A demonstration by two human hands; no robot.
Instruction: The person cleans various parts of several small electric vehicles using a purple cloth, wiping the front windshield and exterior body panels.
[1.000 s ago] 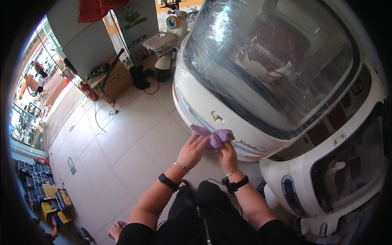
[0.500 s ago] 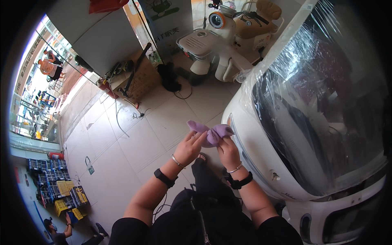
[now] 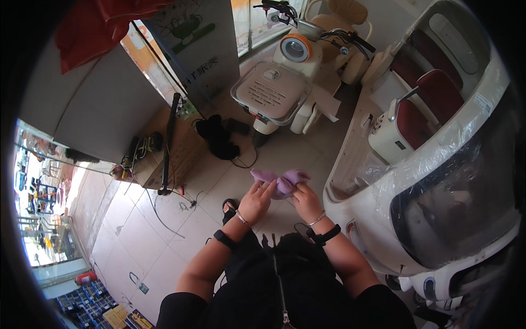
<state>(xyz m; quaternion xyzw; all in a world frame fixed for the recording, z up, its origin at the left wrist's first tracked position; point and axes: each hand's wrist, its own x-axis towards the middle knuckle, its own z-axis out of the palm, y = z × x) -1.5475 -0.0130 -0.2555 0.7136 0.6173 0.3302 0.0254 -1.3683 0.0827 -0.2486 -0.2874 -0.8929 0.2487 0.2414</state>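
Note:
A crumpled purple cloth [image 3: 284,185] hangs in front of my body, bunched and twisted in the middle. My left hand [image 3: 256,203] has closed fingers on the cloth's left side. On its other side, my right hand [image 3: 308,202] pinches the fabric, with the fingertips partly hidden in the folds. Both hands are close together, and neither touches the white cabin vehicle [image 3: 366,249] at my right. Clear plastic film covers part of that vehicle's body and window; dark red seats [image 3: 438,90] show inside it.
A cream scooter [image 3: 271,93] with an orange-rimmed headlight stands ahead. Left of it are a black bundle [image 3: 218,137], a cardboard box [image 3: 186,143] and an upright black pump [image 3: 169,145]. A lock [image 3: 139,283] lies on the tiles. Blue boxes [image 3: 82,303] are stacked at the lower left.
My view has shifted forward, bringing the scooter closer and the vehicle's open side with its seats into sight. Both hands keep their hold on the purple cloth.

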